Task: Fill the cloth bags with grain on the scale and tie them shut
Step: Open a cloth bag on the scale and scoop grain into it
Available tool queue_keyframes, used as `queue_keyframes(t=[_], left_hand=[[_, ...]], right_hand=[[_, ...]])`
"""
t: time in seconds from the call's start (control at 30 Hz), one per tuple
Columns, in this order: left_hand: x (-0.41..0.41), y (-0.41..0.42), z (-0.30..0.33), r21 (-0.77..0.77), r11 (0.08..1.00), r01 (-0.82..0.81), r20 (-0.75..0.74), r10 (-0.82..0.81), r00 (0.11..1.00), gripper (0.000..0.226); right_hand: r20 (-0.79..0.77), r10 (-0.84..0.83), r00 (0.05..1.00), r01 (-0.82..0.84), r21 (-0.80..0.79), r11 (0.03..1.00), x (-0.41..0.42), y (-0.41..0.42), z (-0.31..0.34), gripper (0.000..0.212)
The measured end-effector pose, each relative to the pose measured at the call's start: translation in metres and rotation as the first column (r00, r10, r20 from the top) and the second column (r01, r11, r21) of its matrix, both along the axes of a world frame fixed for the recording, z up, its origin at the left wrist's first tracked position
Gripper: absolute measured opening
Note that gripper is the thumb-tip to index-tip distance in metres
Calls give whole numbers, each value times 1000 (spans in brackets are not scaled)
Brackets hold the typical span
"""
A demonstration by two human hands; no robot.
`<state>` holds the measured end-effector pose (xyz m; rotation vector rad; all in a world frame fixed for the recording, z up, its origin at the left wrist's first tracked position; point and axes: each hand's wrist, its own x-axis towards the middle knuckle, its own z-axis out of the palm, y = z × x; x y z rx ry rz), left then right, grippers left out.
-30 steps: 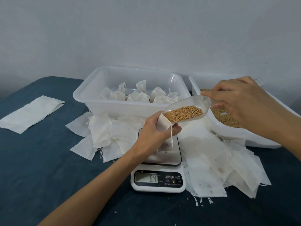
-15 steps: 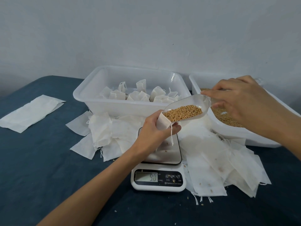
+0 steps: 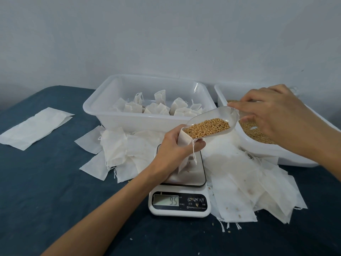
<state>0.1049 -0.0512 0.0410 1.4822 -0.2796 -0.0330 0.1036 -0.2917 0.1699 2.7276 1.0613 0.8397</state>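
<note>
hands: left [image 3: 172, 145] grips cloth bag [image 3: 183, 139], right [image 3: 273, 111] pinches grain-filled scoop [image 3: 212, 122].

Two bare forearms, left forearm [image 3: 103, 209] and right forearm [image 3: 317, 143], both uncovered from the frame edge to the wrist, no sleeve, cuff or glove in view. Left hand [image 3: 171, 152] and right hand [image 3: 273, 111] likewise bare: no ring, watch, bracelet or strap seen on wrists or fingers [image 3: 241, 105]. Fingernails short and unpainted where visible; upper arms, shoulders and any clothing outside the frame.
</note>
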Motion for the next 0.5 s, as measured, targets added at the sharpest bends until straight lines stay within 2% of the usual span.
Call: queue_keyframes(t=[0.5], left_hand=[[0, 0, -1, 79, 997, -24, 73, 18, 997, 27]], right_hand=[[-5, -10, 1000, 10, -26, 1000, -3, 0, 2, 36]])
